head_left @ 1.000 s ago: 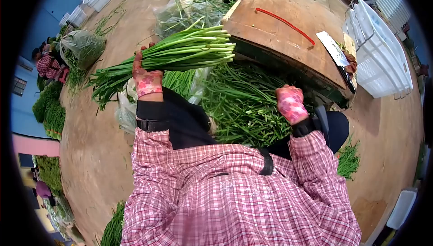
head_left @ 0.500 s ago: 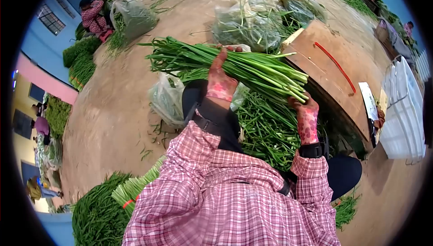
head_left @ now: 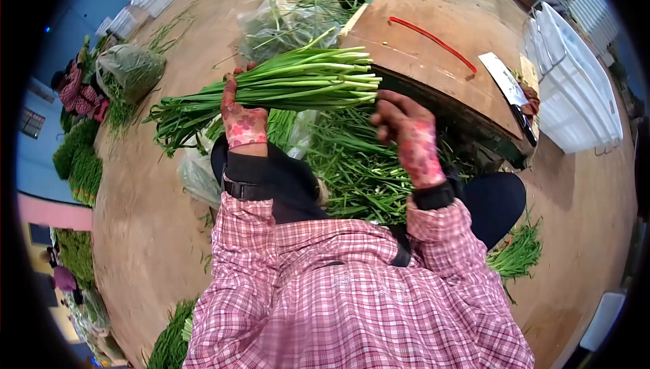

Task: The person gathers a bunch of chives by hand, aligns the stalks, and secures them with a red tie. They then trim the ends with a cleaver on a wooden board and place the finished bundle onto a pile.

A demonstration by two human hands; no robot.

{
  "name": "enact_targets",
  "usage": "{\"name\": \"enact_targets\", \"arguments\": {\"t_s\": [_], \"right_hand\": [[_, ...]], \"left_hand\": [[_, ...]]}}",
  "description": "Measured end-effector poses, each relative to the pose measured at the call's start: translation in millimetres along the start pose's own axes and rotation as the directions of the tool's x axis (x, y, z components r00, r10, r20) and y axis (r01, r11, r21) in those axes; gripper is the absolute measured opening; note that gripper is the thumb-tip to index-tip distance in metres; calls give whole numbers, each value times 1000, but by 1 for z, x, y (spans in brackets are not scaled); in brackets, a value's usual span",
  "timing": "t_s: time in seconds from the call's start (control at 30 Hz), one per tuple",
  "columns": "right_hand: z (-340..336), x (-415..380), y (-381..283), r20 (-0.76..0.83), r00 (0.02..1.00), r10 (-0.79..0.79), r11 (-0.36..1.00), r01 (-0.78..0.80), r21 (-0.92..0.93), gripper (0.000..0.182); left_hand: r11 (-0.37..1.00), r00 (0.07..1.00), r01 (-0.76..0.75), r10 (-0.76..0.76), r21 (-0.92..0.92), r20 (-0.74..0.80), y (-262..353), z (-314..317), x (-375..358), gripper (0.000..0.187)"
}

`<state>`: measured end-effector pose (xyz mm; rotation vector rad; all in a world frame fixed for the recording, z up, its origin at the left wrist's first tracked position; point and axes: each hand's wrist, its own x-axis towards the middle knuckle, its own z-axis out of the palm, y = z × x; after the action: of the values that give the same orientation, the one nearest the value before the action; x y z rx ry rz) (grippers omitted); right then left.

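Note:
My left hand [head_left: 245,115], in a pink patterned glove with bare fingertips, is wrapped round a bunch of garlic chives [head_left: 305,83]. The bunch lies level in front of me, dark leaves hanging to the left, pale stem ends to the right. Just off those ends is my right hand [head_left: 408,135], gloved alike, its fingers loosely bent and apart with nothing seen in them. Below both hands, a heap of loose chives [head_left: 359,166] spreads between my knees.
A low wooden board [head_left: 433,51] at the front right carries a red strip [head_left: 437,42] and a cleaver [head_left: 504,81]. White crates [head_left: 572,78] stand to its right. Plastic bags of greens [head_left: 288,24] lie ahead. Another person [head_left: 80,91] sits at the far left.
My right hand has let go of the stem ends and drawn back slightly. The bunch, still in my left hand, is now more level. The view has turned to the right.

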<state>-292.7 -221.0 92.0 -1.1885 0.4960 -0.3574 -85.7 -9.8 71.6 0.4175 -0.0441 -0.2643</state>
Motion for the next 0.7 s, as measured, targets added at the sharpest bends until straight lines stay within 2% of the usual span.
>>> {"name": "enact_targets", "arguments": {"t_s": [0.03,0.1,0.23,0.3,0.33,0.43,0.5,0.63,0.7], "right_hand": [[11,3,-1,-5,1000,30,996,-30,86,27],[14,15,1,92,993,67,984,-81,159,22],[12,24,8,96,987,130,922,-156,355,19],[-3,22,5,12,996,86,954,-86,287,10],[-21,22,3,-82,994,68,957,-42,288,8],[-66,21,1,-337,941,-1,982,65,179,12],[-41,2,-9,-209,976,-61,987,90,134,17],[24,1,-20,20,997,78,993,-76,-95,19],[34,9,-13,17,999,45,998,-44,-49,17]], "left_hand": [[1000,1000,16,-16,22,12,-4,5,-5,18],[999,998,34,-36,36,56,-12,14,-14,19],[999,999,32,-33,37,28,-19,12,-13,17],[999,999,40,-41,16,33,-14,9,-11,18],[1000,1000,5,-5,13,22,-10,8,-8,18],[993,993,-109,106,49,46,0,15,-11,18],[988,989,-129,122,89,80,-3,26,-23,18],[990,979,-113,98,80,179,-19,48,-32,17],[990,955,-130,109,60,275,-25,39,-26,18]]}}
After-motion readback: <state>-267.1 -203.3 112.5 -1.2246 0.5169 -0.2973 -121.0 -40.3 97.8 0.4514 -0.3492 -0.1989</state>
